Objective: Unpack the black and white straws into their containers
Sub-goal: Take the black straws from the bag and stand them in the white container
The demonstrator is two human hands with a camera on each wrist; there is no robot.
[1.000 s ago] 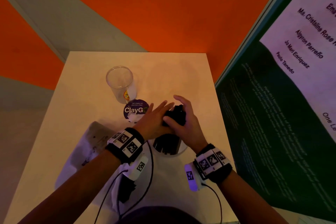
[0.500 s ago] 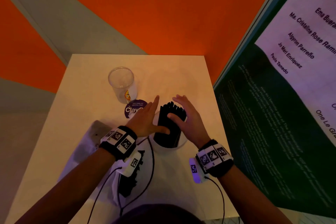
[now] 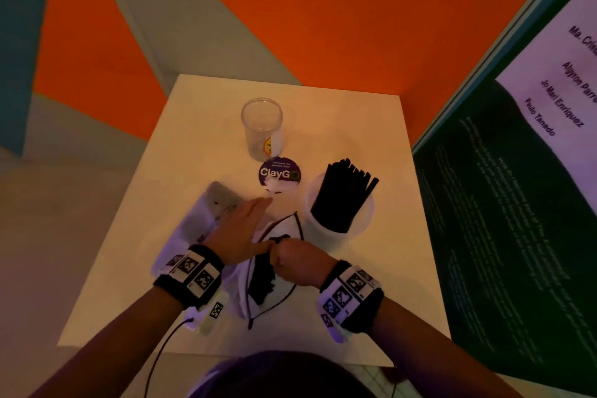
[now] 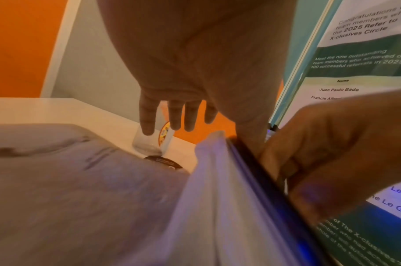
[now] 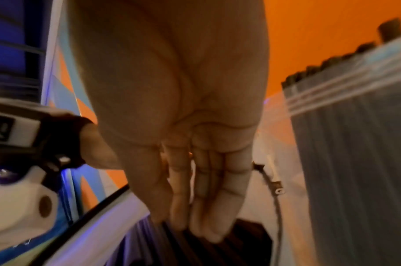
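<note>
1. Head view, work surface: pale cream square table, set against an orange and grey wall.
2. Far container: clear, round plastic cup, upright, nothing seen inside it; just nearer me lies a round purple "ClayGo" sticker.
3. Right container: translucent white round tub, upright, holding a bundle of black straws that lean away from me and stick out above its rim.
4. Packaging: clear plastic bag with a dark edge, lying on the table just in front of me, between the tub and a second pale plastic packet to its left. More black straws show inside the bag.
5. My left hand: flat, fingers straight and spread, lying on the pale packet and the bag's left edge; it grips nothing.
6. My right hand: curled at the mouth of the bag, touching my left thumb. On the right wrist view my fingers reach down onto the ends of the black straws in the bag; the picture is blurred, so I cannot tell whether they pinch the straws or only touch them.
7. Right of the table: dark green and white printed poster.
</note>
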